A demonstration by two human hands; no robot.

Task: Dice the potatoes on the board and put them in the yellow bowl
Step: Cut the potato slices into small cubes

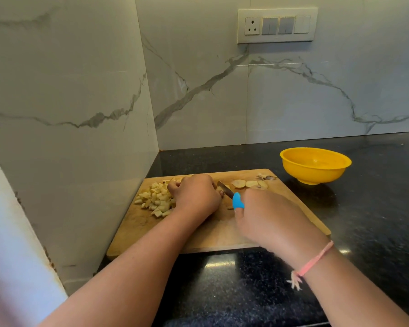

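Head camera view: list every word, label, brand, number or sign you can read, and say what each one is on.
None can be read. The switch panel, yellow bowl, blue knife handle and cutting board show no lettering, numbers or logos that can be made out.

The black speckled counter bears a wooden cutting board and, near it, a yellow bowl.
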